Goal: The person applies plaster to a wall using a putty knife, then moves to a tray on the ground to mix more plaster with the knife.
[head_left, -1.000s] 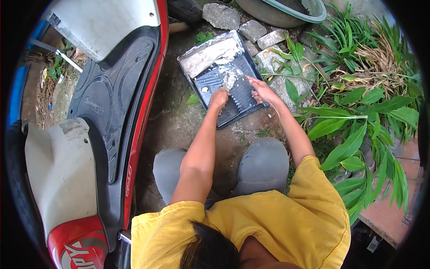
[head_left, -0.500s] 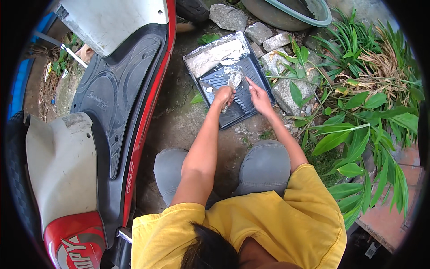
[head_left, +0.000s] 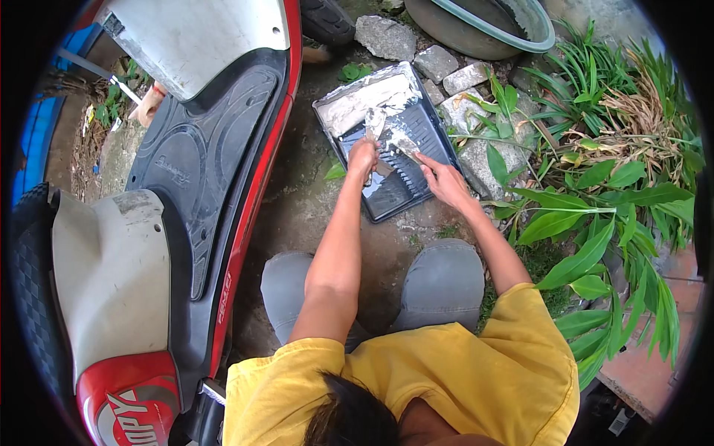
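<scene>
My left grip [head_left: 363, 157] holds scraper [head_left: 375, 123] at 12 o'clock, right grip [head_left: 448, 183] knife [head_left: 404, 145] at 1; likely light, stiff, best held where clean.

Both arms reach forward, bare below short yellow sleeves. The left forearm [head_left: 338, 230] runs almost straight ahead to the left hand [head_left: 364, 157], which is clenched in a fist, back of the hand uppermost. The right forearm [head_left: 494, 234] slants forward and inward to the right hand [head_left: 448, 183]; its fingers [head_left: 427, 159] point forward and to the left in a gripping pose, the index finger extended. The hands are near each other but apart, ahead of two bent knees [head_left: 444, 275].
</scene>
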Motion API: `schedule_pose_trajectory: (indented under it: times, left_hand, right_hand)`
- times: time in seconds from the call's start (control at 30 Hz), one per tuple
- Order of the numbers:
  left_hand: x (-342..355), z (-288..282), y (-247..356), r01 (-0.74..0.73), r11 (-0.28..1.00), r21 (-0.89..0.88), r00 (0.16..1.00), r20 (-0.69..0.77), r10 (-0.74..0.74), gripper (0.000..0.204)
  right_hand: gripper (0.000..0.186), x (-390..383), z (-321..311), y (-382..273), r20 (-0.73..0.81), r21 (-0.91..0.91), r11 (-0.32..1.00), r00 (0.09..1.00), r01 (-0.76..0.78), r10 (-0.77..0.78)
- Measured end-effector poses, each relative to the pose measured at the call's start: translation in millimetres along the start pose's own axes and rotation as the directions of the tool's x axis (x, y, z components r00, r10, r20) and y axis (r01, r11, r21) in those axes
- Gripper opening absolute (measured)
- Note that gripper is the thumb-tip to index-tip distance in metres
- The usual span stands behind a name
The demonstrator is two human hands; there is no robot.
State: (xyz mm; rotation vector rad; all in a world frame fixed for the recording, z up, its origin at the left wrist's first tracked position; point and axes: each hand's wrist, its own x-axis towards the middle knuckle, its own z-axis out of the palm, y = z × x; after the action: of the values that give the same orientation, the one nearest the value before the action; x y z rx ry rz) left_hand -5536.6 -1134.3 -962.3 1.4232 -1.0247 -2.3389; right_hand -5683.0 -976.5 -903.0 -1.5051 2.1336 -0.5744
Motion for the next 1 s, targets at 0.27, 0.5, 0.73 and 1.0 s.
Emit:
schedule_pose_trajectory:
  times: [0.27, 0.5, 0.73, 1.0]
  left_hand:
    - [1.8, 15.5, -8.8, -0.159, 0.98, 0.122, 0.977, -0.124, 0.174, 0.026]
    - [-19.1, 17.4, -3.2, -0.236, 0.949, 0.21, 0.955, -0.13, 0.266, 0.034]
    - [-2.9, 3.6, -24.2, -0.197, 0.849, 0.49, 0.914, -0.221, 0.34, 0.034]
    - [-5.1, 0.0, -11.5, -0.26, 0.965, -0.008, 0.946, -0.201, 0.253, 0.03]
  right_hand:
    - [0.034, 23.7, -17.3, -45.9, 0.114, -0.024, 0.999, 0.993, 0.029, -0.026]
    - [0.034, 53.4, -2.2, -57.5, 0.039, -0.049, 0.998, 0.999, -0.035, 0.037]
    - [0.035, 118.8, -19.9, -48.5, 0.275, 0.186, 0.941, 0.934, -0.283, 0.226]
    - [0.033, 69.7, 10.9, -69.0, 0.127, -0.166, 0.986, 0.99, -0.037, 0.058]
